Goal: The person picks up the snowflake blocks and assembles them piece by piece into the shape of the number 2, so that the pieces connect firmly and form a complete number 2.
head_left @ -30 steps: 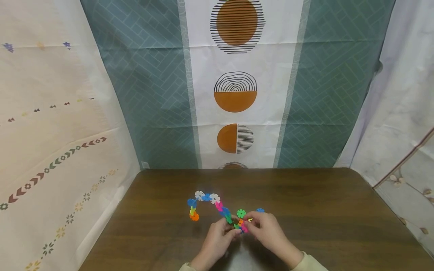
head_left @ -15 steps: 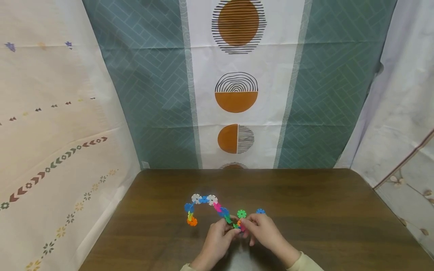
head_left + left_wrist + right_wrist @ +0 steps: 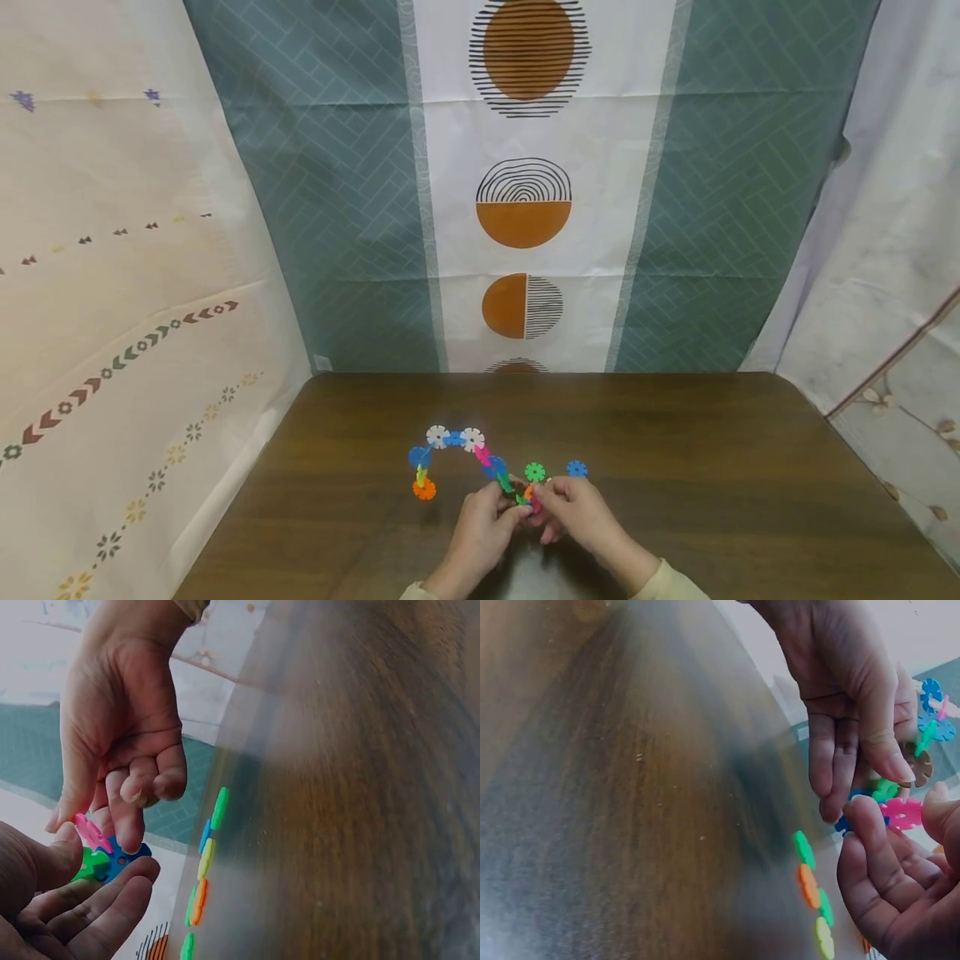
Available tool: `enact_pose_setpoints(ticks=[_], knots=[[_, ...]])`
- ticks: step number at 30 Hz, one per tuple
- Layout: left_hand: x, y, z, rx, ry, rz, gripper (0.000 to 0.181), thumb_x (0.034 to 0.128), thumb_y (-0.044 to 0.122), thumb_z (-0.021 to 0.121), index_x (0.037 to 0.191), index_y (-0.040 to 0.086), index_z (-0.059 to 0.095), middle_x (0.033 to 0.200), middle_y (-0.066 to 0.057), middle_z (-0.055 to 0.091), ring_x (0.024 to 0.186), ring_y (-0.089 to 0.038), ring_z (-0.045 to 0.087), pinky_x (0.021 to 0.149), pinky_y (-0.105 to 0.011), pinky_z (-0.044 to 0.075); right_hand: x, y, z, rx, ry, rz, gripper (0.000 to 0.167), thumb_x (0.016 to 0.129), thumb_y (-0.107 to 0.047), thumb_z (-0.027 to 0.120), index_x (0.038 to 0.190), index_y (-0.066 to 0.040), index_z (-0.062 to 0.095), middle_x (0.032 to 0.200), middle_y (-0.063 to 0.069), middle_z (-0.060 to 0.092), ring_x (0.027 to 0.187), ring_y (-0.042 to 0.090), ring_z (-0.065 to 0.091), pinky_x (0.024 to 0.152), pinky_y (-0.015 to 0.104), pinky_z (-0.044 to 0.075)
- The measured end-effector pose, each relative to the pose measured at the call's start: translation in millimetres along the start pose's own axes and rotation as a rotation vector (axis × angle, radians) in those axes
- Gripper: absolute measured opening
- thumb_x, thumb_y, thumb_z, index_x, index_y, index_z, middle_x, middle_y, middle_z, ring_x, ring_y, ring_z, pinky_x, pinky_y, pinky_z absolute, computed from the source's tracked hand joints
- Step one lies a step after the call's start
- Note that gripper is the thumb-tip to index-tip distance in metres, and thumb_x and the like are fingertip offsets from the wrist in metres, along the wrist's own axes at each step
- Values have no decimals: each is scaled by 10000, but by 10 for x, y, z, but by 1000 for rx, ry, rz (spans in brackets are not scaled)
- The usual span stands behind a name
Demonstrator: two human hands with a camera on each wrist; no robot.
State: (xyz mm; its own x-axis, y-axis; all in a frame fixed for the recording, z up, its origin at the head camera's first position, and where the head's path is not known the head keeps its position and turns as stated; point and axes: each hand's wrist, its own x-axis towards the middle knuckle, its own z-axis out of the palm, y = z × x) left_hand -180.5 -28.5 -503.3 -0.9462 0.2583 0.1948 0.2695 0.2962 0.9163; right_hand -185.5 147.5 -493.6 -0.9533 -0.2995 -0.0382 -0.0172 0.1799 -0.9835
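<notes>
Two bare hands work close together over a brown table [image 3: 360, 533], on a chain [image 3: 472, 439] of notched plastic discs. The left hand [image 3: 483, 527] has its grip on the near end of the chain, thumb and fingers holding a bright green disc [image 3: 91, 864] and the dark blue disc [image 3: 124, 864] joined to it. The right hand [image 3: 588, 512] pinches a pink disc [image 3: 905, 814] between thumb and finger against the dark blue disc; whether the two are fully interlocked cannot be determined. A brown disc [image 3: 922, 766] shows beside the left thumb in the right wrist view. From the left hand the chain runs forward and leftward, bends through two white discs [image 3: 438, 437] and terminates in an orange disc [image 3: 424, 488]. Contact between that far portion and the table cannot be confirmed. Separate pieces lie beyond the hands: a loose green disc [image 3: 535, 472], a loose blue disc [image 3: 577, 468] farther right, and yellow [image 3: 206, 859] and orange [image 3: 199, 901] ones seen edge-on from the left wrist. Pale yellow sleeves [image 3: 667, 579] end at the wrists. Behind the table hangs a green and white cloth [image 3: 360, 208] printed with brownish-orange circles.
</notes>
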Motion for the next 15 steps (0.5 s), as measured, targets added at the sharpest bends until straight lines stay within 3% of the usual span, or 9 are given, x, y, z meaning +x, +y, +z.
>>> enact_pose_setpoints(ticks=[4,8,12,15], knots=[[-12,-1,-16,-3,-12,-34,199,886,96,711,1013,-32,626,817,-26,734,661,-70,629,570,-212,519,19,28,-30,-86,3,-16,346,1005,-296,554,891,11,664,706,92,683,427,113,556,444,313,514],[-2,-13,-29,-40,-15,-57,199,892,97,707,1003,-39,613,809,-54,733,668,-113,667,593,-223,547,42,47,-131,-241,107,-31,325,999,-317,561,929,-22,678,660,43,660,405,107,498,408,289,466],[16,-22,-51,-70,-20,-76,195,895,90,704,1011,-38,612,784,-57,726,655,-153,679,593,-262,565,67,77,-246,-513,250,-67,72,893,-155,712,917,-88,704,702,-24,642,513,103,544,491,283,476],[18,-21,-70,-86,-30,-88,190,895,85,703,1009,-37,611,775,-63,721,657,-180,681,593,-278,568,73,98,-305,-703,291,-82,151,777,-85,806,892,-128,718,781,-44,645,672,122,595,610,326,494]])
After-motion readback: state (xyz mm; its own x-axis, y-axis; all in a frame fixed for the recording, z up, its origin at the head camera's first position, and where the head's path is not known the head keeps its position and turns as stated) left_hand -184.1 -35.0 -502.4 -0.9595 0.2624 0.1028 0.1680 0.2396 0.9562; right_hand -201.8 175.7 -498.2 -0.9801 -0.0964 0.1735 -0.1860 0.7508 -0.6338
